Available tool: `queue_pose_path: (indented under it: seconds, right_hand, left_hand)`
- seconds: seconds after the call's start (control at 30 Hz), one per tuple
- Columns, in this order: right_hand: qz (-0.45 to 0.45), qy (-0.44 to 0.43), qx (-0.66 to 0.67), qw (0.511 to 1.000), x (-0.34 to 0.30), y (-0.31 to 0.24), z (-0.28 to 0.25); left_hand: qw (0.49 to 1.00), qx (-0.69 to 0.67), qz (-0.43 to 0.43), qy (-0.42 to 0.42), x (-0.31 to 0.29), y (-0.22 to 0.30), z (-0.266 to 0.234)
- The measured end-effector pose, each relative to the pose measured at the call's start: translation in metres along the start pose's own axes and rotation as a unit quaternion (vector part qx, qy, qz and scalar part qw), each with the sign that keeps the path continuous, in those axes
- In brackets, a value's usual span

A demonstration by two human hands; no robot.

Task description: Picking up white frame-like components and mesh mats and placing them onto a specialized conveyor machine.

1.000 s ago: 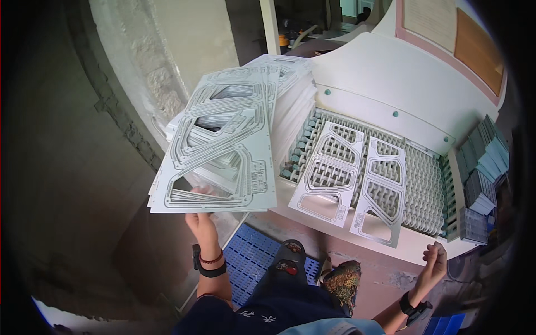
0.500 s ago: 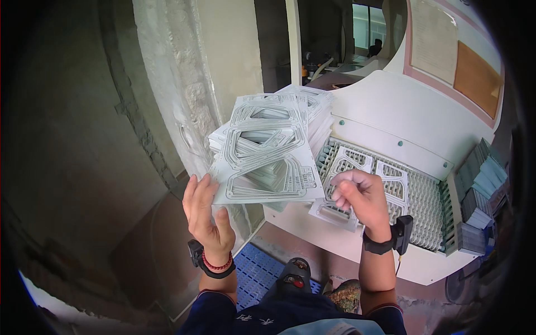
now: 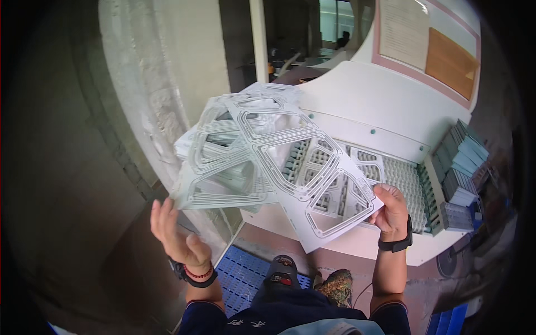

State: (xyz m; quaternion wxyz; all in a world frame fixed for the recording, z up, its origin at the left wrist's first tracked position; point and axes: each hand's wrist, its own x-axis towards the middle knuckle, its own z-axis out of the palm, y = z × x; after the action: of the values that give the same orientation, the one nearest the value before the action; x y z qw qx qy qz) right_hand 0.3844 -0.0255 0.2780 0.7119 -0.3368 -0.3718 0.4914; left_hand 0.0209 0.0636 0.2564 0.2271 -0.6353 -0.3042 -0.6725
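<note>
My right hand [image 3: 392,212] pinches the right corner of a white circuit board panel [image 3: 298,223] between thumb and fingers. Large frame-shaped cutouts and thin printed lines cover this panel, which slants across in front of me. Its far left end overlaps a tall stack of similar panels [image 3: 223,162]. Beside the near left corner of that stack is my left hand [image 3: 180,234], fingers spread and holding nothing; whether its fingertips touch the edge is unclear. Through the cutouts, more white panels [image 3: 365,159] show lying on the roller conveyor [image 3: 402,181].
A white machine cover [image 3: 346,97] rises behind the conveyor. Stacks of pale blue-grey boards [image 3: 466,151] stand at its right side. To the left is a rough wall column [image 3: 145,72]. A blue slatted mat [image 3: 237,273] lies on the floor by my feet.
My right hand has taken hold of a panel and swung it rightward off the stack, over the conveyor. My left hand has moved slightly down and stays by the stack's corner. The view has shifted right.
</note>
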Motion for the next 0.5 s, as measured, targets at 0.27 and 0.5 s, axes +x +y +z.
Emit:
queue_pose_path:
  seconds: [0.27,0.5]
  right_hand:
    - [-0.141,0.21,-0.089,0.963,-0.127,-0.015,-0.161]
    - [-0.097,0.358,-0.177,0.912,-0.145,-0.01,-0.272]
  left_hand:
    - [1.0,-0.017,0.002,0.006,-0.003,-0.031,0.004]
    - [0.991,-0.1,-0.077,0.036,-0.013,-0.036,0.018]
